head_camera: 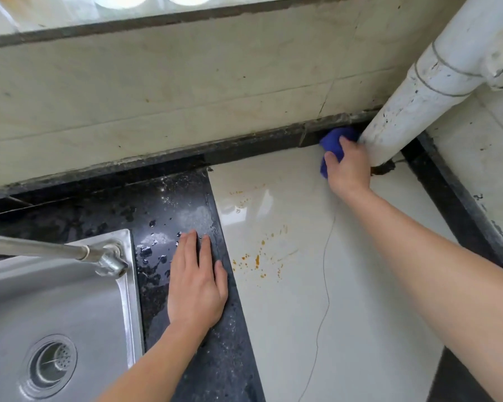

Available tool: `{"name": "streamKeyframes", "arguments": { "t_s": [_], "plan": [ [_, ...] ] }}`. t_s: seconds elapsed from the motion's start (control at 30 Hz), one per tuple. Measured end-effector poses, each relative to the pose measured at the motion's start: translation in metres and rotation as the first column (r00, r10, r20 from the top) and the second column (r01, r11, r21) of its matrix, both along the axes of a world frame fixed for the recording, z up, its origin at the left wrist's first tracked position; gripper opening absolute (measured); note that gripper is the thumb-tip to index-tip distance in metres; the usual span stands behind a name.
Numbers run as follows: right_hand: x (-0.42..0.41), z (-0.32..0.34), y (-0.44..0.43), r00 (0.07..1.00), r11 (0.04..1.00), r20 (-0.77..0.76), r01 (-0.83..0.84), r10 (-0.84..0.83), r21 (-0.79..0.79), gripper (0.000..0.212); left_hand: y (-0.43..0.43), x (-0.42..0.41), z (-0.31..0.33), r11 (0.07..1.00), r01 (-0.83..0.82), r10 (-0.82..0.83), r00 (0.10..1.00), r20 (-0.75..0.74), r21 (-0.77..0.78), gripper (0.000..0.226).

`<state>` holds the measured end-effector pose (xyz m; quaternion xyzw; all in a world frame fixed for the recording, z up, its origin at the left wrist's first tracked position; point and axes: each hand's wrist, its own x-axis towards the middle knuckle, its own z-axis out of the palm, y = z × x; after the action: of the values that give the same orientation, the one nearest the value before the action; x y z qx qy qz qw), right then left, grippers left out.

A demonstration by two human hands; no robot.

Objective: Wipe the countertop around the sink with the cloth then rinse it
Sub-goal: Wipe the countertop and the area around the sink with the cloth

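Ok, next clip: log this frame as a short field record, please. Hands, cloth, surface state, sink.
right hand: pressing blue cloth into back corner, beside white pipe
left hand: flat on dark granite strip, empty
white tile countertop: orange spots unwiped
granite: water droplets
steel sink: no water visibly running from faucet
rinse: not started

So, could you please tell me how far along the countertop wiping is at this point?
Nothing looks finished yet. In hand: the right hand presses the blue cloth into the back corner beside the white pipe, while the left hand rests flat on the dark counter strip. Left: the orange splatter on the pale countertop, the droplets near the sink, then rinsing the cloth.
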<state>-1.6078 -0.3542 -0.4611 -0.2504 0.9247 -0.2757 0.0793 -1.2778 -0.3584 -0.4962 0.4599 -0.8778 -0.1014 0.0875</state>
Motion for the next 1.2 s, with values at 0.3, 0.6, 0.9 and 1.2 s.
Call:
{"name": "streamKeyframes", "arguments": {
  "t_s": [0.3, 0.6, 0.9, 1.2],
  "plan": [
    [0.111, -0.013, 0.011, 0.803, 0.796, -0.044, -0.595, 0.594, -0.115, 0.04, -0.001, -0.002, 0.004, 1.0, -0.004, 0.004, 1.0, 0.007, 0.015, 0.054],
    [0.006, 0.021, -0.046, 0.597, 0.529, 0.716, 0.764, -0.362, -0.37, 0.025, -0.002, -0.002, 0.002, 1.0, 0.006, -0.007, 1.0, 0.029, 0.007, 0.054],
    [0.143, 0.026, -0.09, 0.706, 0.868, 0.707, 0.323, 0.044, -0.376, 0.03, -0.002, -0.002, -0.001, 1.0, 0.0, 0.0, 1.0, -0.001, -0.006, 0.053],
    [0.064, 0.028, -0.074, 0.592, 0.543, 0.761, 0.744, -0.265, -0.39, 0.019, -0.002, -0.002, 0.001, 1.0, 0.006, -0.006, 0.999, 0.033, 0.015, 0.054]
  ]
}}
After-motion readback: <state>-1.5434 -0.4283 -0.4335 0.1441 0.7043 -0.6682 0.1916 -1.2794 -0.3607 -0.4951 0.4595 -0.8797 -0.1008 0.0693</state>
